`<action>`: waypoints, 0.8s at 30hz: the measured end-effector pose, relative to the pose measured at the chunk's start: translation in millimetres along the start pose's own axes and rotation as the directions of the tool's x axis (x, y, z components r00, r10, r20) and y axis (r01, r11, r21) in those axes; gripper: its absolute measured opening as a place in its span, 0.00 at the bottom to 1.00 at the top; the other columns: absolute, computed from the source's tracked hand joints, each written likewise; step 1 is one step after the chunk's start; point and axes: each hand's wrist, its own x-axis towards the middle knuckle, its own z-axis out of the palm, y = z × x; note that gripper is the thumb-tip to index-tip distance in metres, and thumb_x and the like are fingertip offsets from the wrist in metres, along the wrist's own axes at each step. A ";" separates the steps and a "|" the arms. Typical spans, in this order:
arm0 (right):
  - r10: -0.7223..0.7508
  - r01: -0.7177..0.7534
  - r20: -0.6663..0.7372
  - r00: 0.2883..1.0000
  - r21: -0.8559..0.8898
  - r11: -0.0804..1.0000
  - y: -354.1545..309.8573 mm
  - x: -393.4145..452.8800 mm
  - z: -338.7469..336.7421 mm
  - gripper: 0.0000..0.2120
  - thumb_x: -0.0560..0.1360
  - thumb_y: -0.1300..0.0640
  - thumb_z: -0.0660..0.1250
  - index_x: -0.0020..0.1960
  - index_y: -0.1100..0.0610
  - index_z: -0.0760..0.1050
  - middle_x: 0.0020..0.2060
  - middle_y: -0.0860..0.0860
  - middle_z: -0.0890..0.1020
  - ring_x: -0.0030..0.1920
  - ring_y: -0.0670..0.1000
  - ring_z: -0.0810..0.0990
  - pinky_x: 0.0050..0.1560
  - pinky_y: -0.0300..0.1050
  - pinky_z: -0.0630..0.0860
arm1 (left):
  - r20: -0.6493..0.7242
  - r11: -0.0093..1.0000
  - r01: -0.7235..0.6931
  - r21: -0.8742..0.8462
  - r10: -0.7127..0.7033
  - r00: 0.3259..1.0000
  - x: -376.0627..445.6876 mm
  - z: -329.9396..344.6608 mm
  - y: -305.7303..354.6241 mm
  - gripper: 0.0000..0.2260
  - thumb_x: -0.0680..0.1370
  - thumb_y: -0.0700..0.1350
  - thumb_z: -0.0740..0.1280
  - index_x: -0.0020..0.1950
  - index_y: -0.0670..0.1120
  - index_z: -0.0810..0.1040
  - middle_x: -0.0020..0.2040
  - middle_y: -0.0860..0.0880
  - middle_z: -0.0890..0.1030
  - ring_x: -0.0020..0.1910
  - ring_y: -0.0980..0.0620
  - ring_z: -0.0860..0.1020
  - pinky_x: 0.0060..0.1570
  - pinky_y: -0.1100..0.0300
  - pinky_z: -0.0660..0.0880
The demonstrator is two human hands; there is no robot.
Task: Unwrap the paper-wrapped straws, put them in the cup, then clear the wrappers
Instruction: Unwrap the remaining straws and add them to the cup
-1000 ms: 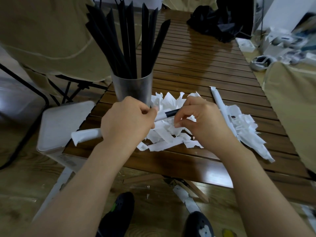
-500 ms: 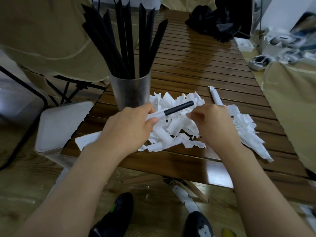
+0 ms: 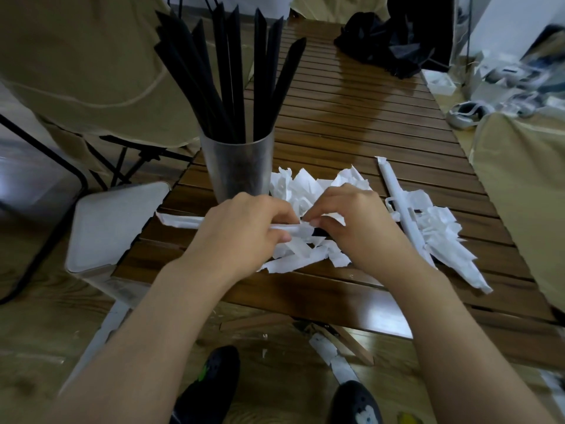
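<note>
A: Where is the straw now?
B: Above the counter [image 3: 351, 123], before the cup [image 3: 238, 166]. Left hand [image 3: 241, 231] grips the wrapped straw [image 3: 183, 221]; right hand [image 3: 354, 231] fingers pinch its paper end.
A: Advice?
B: Peel slowly, hold firm.

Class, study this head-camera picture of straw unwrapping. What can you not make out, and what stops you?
- Straw being unwrapped: its middle is hidden by the left hand; only a dark sliver shows beside the right hand.
- Cup: how many straws it holds; they overlap.
- Wrapper pile: partly hidden behind both hands.
- Far-right clutter: blurred.
</note>
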 end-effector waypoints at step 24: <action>0.428 -0.378 -0.066 0.901 0.364 0.851 -12.3 -1.3 -0.1 0.16 0.75 0.67 0.65 0.34 0.49 0.77 0.32 0.50 0.80 0.32 0.53 0.81 0.29 0.38 0.70 | -0.175 0.995 -0.102 0.013 0.103 0.979 5.4 -4.6 13.5 0.14 0.76 0.58 0.64 0.58 0.57 0.81 0.53 0.52 0.84 0.52 0.54 0.79 0.47 0.65 0.70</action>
